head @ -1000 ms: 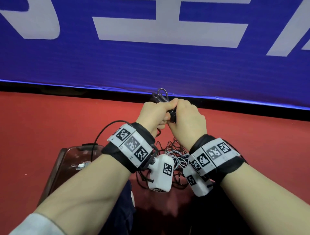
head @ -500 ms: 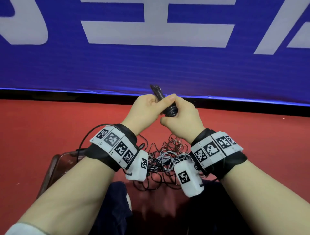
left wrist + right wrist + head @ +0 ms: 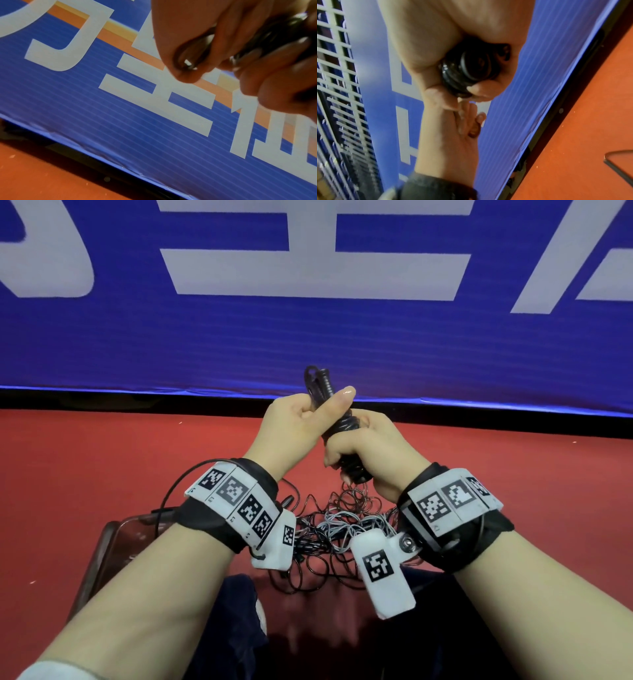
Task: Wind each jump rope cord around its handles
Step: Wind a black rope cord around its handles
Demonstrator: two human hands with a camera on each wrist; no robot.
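Gripping black handles (image 3: pixel 337 419), both hands' fingers (image 3: pixel 346 395) clench above red floor (image 3: pixel 102 460), blue banner (image 3: pixel 308 337) behind.

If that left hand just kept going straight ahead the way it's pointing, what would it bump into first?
Probably the blue banner. The left hand, gripping the wound jump rope handles together with the right hand, points forward and up toward it, over red floor. Nothing shows between, though depth is unclear.

Red floor (image 3: pixel 102 460) carries it all: tangled pile of black and grey jump rope cords (image 3: pixel 335 529) lies loose on it, dark brown tray (image 3: pixel 102 546) just left of the pile, blue banner (image 3: pixel 308 344) standing along its far edge.
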